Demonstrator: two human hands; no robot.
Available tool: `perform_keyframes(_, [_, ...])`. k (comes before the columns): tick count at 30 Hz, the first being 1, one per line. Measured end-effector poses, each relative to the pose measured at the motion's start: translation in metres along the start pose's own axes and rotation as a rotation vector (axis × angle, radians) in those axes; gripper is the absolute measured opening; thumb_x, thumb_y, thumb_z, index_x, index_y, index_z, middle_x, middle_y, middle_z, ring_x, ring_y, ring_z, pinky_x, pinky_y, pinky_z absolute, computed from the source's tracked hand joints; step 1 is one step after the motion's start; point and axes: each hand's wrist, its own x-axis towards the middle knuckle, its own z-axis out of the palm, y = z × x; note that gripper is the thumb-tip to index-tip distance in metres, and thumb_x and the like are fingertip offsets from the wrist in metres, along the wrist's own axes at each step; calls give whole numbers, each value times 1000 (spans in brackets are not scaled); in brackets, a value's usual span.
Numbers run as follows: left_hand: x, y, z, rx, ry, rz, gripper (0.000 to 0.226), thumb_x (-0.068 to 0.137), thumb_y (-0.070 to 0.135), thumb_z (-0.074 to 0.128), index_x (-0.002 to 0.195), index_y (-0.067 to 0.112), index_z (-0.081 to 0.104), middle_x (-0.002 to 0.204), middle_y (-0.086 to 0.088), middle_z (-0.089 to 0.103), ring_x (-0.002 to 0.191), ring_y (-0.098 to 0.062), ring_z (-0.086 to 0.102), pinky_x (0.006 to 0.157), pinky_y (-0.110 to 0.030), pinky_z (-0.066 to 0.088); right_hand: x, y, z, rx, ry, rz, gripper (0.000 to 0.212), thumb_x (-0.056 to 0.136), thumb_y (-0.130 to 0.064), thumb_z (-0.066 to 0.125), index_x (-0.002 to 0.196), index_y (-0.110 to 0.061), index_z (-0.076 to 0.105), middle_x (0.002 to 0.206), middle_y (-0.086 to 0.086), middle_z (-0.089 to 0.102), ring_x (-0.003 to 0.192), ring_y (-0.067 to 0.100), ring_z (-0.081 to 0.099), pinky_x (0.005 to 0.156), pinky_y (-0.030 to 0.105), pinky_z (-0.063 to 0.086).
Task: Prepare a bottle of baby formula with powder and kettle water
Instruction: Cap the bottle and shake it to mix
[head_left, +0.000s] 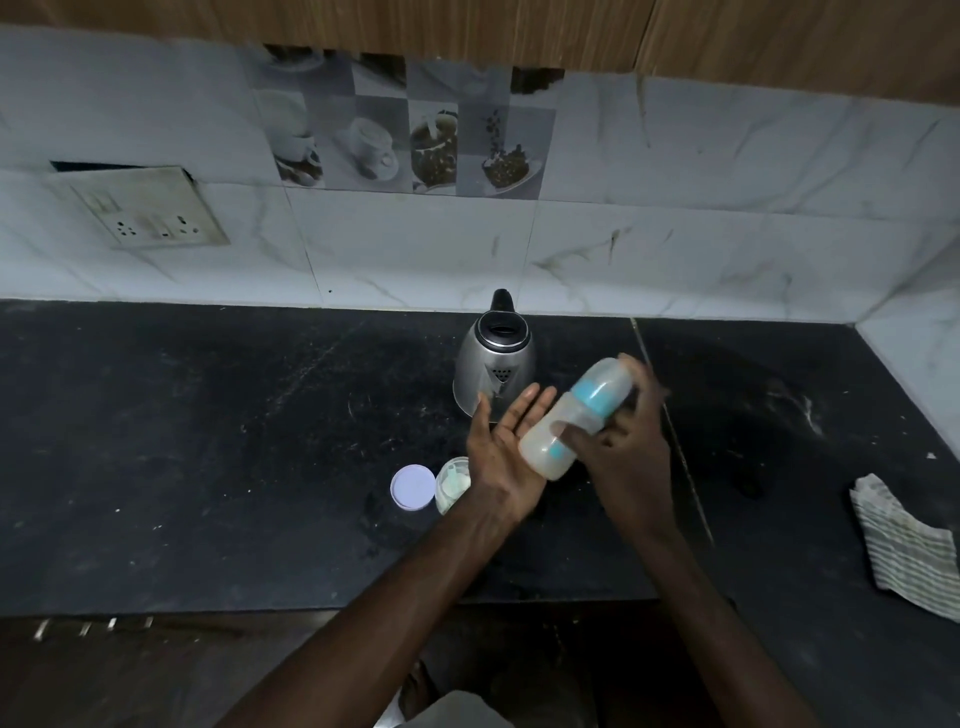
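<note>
My right hand (621, 447) grips a capped baby bottle (571, 415) with a blue collar, tilted with its cap up and to the right; milky liquid sits in its base. The bottle's base lies against the palm of my left hand (506, 447), which is flat with fingers spread. A steel kettle (496, 364) with a black lid stands just behind both hands. The open formula powder jar (451, 483), a scoop inside it, sits by my left wrist, with its round white lid (413, 487) lying beside it on the left.
All of this rests on a black stone counter (208, 441) against a white tiled wall. A striped cloth (906, 545) lies at the counter's right edge. A wall socket plate (140, 208) is on the left.
</note>
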Motion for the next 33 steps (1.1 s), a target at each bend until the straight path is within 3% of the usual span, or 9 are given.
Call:
perform_keyframes(4, [-1, 2, -1, 41, -25, 7, 75, 94, 68, 46, 140, 11, 61, 139, -10, 67, 133, -26, 61, 124, -44, 34, 11, -2, 1, 194, 310, 1, 95, 84, -16, 82, 157, -39, 25, 127, -19, 61, 112, -4, 69, 93, 41, 64])
perform_keyframes(7, [-2, 1, 0, -2, -3, -2, 74, 92, 66, 51, 136, 7, 63, 139, -15, 66, 136, -34, 57, 123, -51, 35, 0, -1, 8, -31, -17, -4, 95, 79, -16, 87, 153, -40, 32, 117, -25, 66, 101, -3, 72, 88, 35, 64])
perform_keyframes(11, [-3, 4, -3, 52, -28, 25, 75, 95, 68, 45, 140, 11, 61, 140, -11, 66, 136, -27, 58, 125, -46, 32, 6, 1, 2, 115, 300, -18, 93, 82, -17, 84, 153, -38, 29, 120, -28, 61, 105, -7, 69, 92, 40, 64])
perform_keyframes(15, [-4, -1, -5, -11, -10, 2, 75, 96, 65, 48, 141, 6, 59, 140, -15, 65, 137, -34, 57, 124, -53, 32, -10, 1, 9, -13, 48, 7, 98, 79, -19, 87, 154, -43, 30, 122, -18, 66, 103, -2, 72, 85, 32, 65])
perform_keyframes(18, [-3, 2, -3, 33, -18, 15, 75, 96, 67, 45, 142, 10, 60, 139, -12, 67, 134, -28, 60, 124, -46, 33, -3, 2, 6, 152, 241, -29, 99, 82, -15, 85, 157, -42, 26, 133, -20, 61, 115, 3, 70, 91, 35, 65])
perform_keyframes(22, [-1, -2, -1, -23, -3, -1, 74, 96, 65, 48, 139, 5, 60, 138, -17, 66, 136, -36, 57, 121, -51, 37, -9, 0, 10, 7, 9, -33, 100, 77, -15, 87, 154, -45, 31, 127, -20, 67, 107, 3, 73, 88, 32, 64])
perform_keyframes(26, [-2, 3, -1, 28, -38, 21, 75, 93, 68, 49, 141, 10, 61, 139, -11, 67, 133, -27, 61, 119, -43, 40, 0, 0, 3, 167, 280, -90, 101, 81, -15, 85, 159, -38, 24, 132, -34, 58, 117, -5, 66, 94, 30, 63])
perform_keyframes(30, [-2, 0, -3, -8, -6, 10, 75, 93, 65, 52, 140, 6, 60, 139, -15, 66, 135, -33, 58, 121, -51, 37, -12, 1, 9, 40, 69, -57, 100, 74, -19, 88, 151, -49, 32, 126, -25, 64, 108, -2, 72, 88, 29, 62])
perform_keyframes(33, [-2, 5, -2, 33, -44, 24, 75, 93, 68, 48, 141, 11, 61, 140, -10, 66, 134, -27, 60, 119, -42, 40, -2, 4, 4, 209, 332, -100, 100, 79, -19, 85, 157, -42, 27, 134, -31, 59, 119, -1, 67, 93, 27, 63])
